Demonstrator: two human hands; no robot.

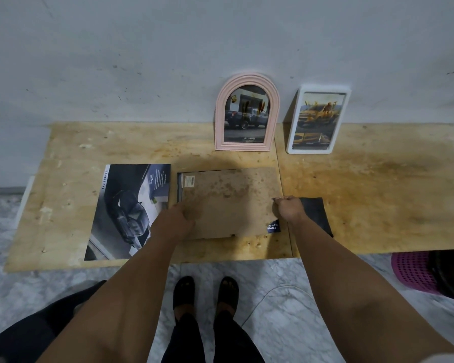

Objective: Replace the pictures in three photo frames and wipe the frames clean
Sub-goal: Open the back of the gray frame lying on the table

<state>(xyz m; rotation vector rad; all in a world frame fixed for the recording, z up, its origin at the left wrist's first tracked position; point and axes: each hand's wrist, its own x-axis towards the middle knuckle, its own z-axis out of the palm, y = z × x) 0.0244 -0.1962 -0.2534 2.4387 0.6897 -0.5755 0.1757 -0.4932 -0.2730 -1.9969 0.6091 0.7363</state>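
A black rectangular photo frame [179, 186] lies face down on the plywood table [364, 195], covered by its brown backing board [231, 197]. My left hand [178, 218] rests flat on the board's near left part. My right hand [288, 208] pinches the board's right edge. A blue picture corner [273, 227] sticks out under the board at the near right. A dark car picture [129, 210] lies to the left. Against the wall stand a pink arched frame [247, 113] and a white rectangular frame [317, 120], each holding a truck picture.
A black cloth [316, 213] lies on the table just right of my right hand. A pink plastic basket [412, 271] sits on the marble floor at the right, under the table's edge. My feet in black sandals [206, 292] stand below the table's front edge.
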